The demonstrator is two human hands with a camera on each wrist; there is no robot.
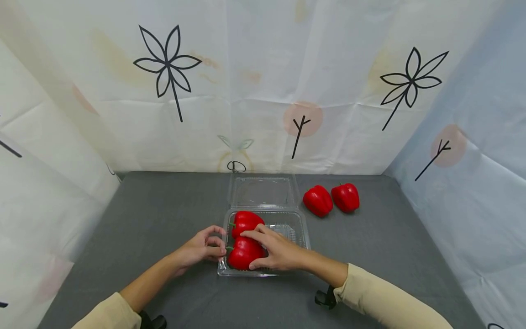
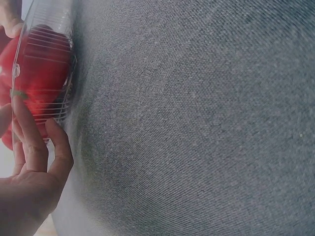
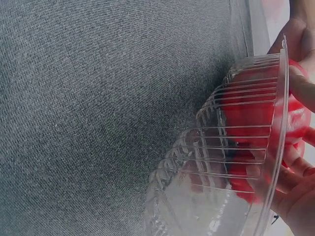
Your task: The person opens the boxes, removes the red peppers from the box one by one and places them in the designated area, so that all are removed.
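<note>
An open clear plastic clamshell box [image 1: 304, 228] stands on the table, two red bell peppers in its left half. The nearer pepper [image 1: 242, 257] lies with its green stem to the left, and my right hand [image 1: 277, 249] grips it, thumb at the near side and fingers at the far side. Just behind it sits the other pepper [image 1: 245, 220], touched or nearly touched by the right fingers. My left hand [image 1: 203, 246] is at the box's left side, its loosely bent fingers [image 2: 33, 142] against the clear wall.
Two more red bell peppers, one [image 1: 318, 201] beside the other [image 1: 345, 197], lie right of the box's raised lid [image 1: 263, 192]. Grey cloth covers the table [image 1: 164, 205]. Patterned white sheets [image 1: 246, 91] hang behind and at both sides.
</note>
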